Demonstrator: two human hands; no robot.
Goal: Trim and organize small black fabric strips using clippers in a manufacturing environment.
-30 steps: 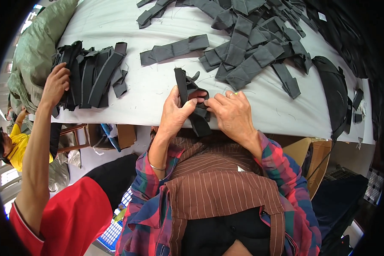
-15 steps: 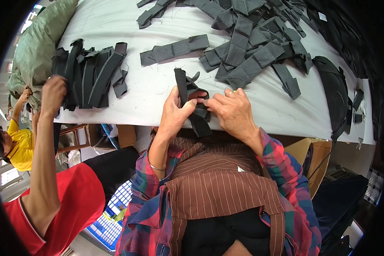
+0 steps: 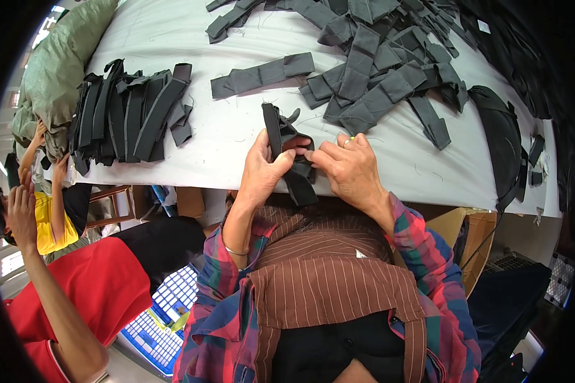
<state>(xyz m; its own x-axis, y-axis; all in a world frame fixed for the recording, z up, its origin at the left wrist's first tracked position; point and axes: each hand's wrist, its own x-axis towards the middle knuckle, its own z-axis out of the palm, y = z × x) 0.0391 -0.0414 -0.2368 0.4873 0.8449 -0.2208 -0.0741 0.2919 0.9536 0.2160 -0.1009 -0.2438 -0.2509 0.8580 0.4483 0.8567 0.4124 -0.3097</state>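
My left hand (image 3: 268, 165) is closed round a folded dark fabric strip (image 3: 299, 182) at the table's near edge, its thumb pressing the cloth. From the other side, my right hand (image 3: 347, 167) pinches the strip's edge between thumb and forefinger. A tiny yellow-green thing (image 3: 352, 138) shows at the curled fingers of that hand, too small to name. Beyond my hands a single grey strip (image 3: 262, 75) lies flat. To its right spreads a loose heap of similar strips (image 3: 380, 76).
A row of dark strips (image 3: 131, 115) lies at the left, near a big green sack (image 3: 61, 57). A co-worker in red (image 3: 86, 287) and another in yellow (image 3: 48, 220) are at the left. A black bag (image 3: 495, 137) rests at the right; a blue basket (image 3: 166, 319) stands below.
The red-clad co-worker's arm has drawn back from the row of strips, down and to the left. My own hands and the strip look nearly unmoved.
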